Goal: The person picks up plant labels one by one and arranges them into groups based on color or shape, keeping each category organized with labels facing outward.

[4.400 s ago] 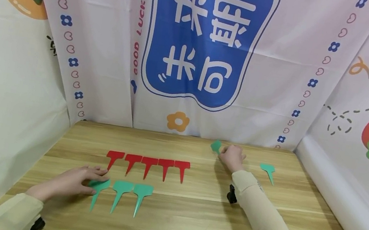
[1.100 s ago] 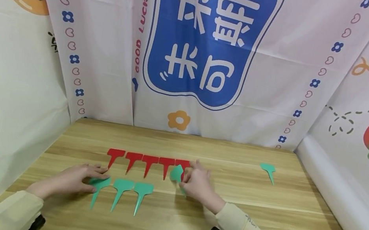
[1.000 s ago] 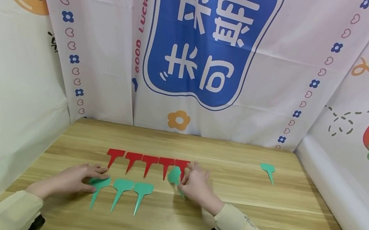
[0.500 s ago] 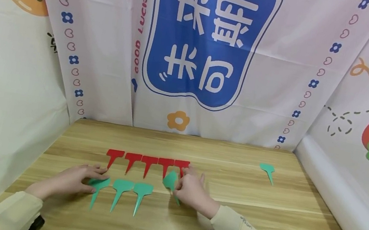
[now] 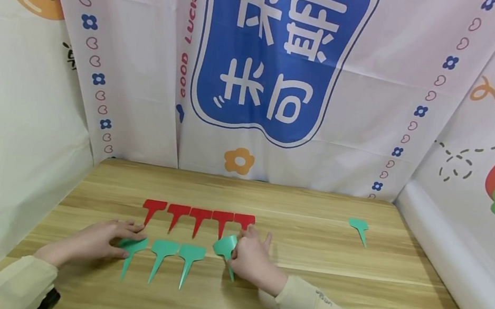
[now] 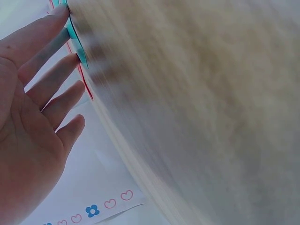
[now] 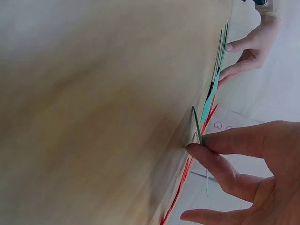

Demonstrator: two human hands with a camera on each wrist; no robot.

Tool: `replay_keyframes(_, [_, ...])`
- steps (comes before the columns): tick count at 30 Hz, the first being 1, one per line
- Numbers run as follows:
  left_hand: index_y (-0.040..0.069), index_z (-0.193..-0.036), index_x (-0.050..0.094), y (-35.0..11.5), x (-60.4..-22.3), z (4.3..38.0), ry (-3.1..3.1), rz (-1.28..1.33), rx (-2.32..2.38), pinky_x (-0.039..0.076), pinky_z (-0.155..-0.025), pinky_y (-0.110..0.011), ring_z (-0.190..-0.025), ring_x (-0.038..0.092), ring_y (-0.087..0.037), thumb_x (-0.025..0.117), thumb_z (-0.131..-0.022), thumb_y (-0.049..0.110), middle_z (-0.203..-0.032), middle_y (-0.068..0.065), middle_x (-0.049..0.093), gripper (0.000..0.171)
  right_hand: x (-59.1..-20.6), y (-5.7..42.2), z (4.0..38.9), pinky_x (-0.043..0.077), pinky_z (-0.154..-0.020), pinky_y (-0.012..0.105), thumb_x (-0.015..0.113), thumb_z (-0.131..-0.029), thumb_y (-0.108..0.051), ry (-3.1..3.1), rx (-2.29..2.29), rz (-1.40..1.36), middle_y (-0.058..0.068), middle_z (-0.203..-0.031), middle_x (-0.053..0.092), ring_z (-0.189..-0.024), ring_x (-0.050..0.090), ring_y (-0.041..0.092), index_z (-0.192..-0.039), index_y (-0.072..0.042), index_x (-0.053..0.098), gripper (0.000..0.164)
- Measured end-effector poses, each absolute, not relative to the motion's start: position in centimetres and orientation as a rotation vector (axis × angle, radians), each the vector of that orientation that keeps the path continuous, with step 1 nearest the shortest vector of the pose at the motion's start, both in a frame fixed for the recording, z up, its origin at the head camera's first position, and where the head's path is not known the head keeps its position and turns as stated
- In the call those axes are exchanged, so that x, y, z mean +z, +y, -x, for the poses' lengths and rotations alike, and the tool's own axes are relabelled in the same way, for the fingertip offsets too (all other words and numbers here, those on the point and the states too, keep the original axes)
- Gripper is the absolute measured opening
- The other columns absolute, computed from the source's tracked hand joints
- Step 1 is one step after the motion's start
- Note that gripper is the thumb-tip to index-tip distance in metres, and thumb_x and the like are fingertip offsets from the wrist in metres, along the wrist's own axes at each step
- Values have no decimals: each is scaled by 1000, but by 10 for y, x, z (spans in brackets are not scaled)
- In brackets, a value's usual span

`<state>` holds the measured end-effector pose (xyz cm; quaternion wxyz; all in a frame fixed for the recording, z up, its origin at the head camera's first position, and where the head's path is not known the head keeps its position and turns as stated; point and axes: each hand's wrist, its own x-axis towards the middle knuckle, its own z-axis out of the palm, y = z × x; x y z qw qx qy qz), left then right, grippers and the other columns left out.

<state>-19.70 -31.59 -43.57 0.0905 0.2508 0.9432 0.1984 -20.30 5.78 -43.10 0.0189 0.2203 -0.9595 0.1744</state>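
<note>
My right hand (image 5: 255, 262) pinches a green T-shaped plant label (image 5: 225, 246) between thumb and a finger, its head tilted and its stem pointing down to the right. In the right wrist view that label (image 7: 197, 124) shows edge-on at the fingertips. My left hand (image 5: 95, 241) rests its fairly straight fingers on the leftmost green plant label (image 5: 134, 246), partly covering its head. To the right of that lie two more green labels, a middle one (image 5: 164, 250) and a right one (image 5: 191, 254). The left wrist view shows the left hand (image 6: 33, 103) with fingertips against a green edge.
Behind the green row lies a row of several red plant labels (image 5: 200, 216); the rightmost one is partly hidden by my right hand. A single green label (image 5: 359, 225) lies at the far right of the wooden table (image 5: 351, 293). Printed white cloth (image 5: 139, 106) encloses the back and sides.
My right hand picked up a green label at the back right and brought it left and nearer, beside the green row, its head turning more level. The left hand stays in place.
</note>
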Motion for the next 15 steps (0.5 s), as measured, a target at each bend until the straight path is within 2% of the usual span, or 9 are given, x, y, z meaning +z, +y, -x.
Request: replay_keyframes(15, [15,-130,60,-315,-435,196,2804,-743,594,24,-105,-68,-136,32,-44,71,-83,32,-144,-13,47,52,-428,44,195,19,-101,76,70,-72,-15,-2954,372,-678,13,-118,64,-131,42,37,-39,-21,53,38])
